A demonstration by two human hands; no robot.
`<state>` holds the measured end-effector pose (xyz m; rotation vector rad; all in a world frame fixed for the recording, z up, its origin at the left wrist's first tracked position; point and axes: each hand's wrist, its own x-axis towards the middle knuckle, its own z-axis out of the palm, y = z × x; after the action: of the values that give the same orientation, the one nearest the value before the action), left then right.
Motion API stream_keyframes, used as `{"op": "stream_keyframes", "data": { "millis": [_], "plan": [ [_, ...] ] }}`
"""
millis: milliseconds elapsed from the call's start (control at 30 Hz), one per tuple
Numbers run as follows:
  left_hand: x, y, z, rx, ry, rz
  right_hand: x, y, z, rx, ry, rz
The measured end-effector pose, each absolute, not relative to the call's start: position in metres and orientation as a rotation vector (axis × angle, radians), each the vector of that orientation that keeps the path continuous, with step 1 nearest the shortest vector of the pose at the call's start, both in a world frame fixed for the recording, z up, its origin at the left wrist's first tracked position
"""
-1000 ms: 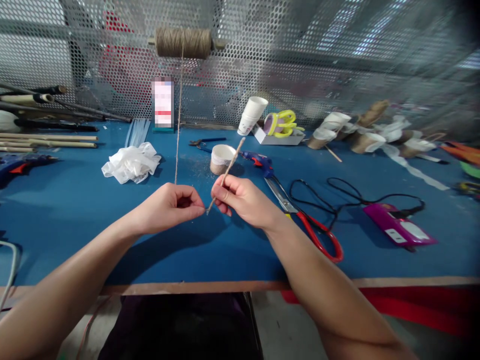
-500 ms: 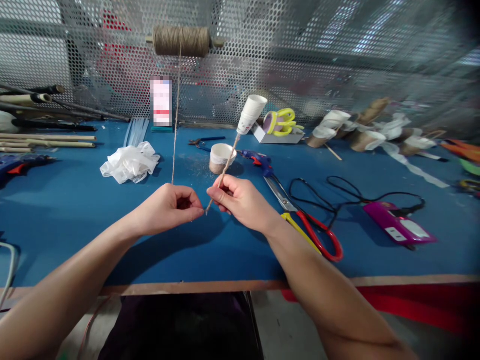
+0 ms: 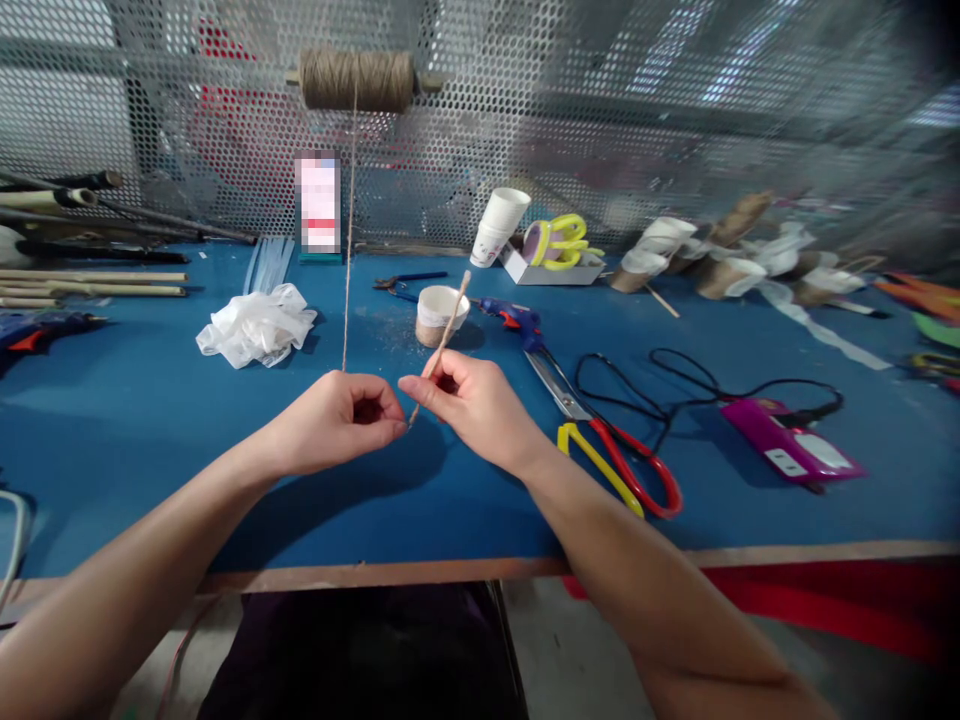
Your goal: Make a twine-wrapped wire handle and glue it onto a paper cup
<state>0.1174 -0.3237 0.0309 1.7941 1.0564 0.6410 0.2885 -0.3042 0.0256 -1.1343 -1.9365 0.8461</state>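
The right hand (image 3: 480, 405) has its grip closed on the stick (image 3: 456, 305), thumb over it, upper end tilted away. The left hand (image 3: 337, 425) has its grip pinched narrow at the stick's lower end, seemingly on the twine (image 3: 349, 230), which drops from the spool (image 3: 356, 80) to behind that hand.

To wind neatly, I'd turn the stick evenly in the right fingers, let the left pinch steady the twine, and lay each turn against the last. Too loose a pinch could let the turns gape; a jerk could pull slack off the spool.

What the left fingertips enclose is covered by the fingers, as is the stick's middle by the right hand. The pot (image 3: 433, 325) is partly behind the stick. Farther out on the table (image 3: 480, 520), the phone (image 3: 319, 205) has a masked screen, the left glue gun (image 3: 37, 330) is cut off, and the right end blurs.
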Motion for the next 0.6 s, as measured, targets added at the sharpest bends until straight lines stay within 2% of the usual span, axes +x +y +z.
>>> {"op": "stream_keyframes", "data": {
  "millis": [600],
  "plan": [
    [0.1239,-0.3241,0.0262,1.725,1.124,0.663,0.2836,-0.3055,0.0229,-1.203,-1.976,0.687]
  ]
}}
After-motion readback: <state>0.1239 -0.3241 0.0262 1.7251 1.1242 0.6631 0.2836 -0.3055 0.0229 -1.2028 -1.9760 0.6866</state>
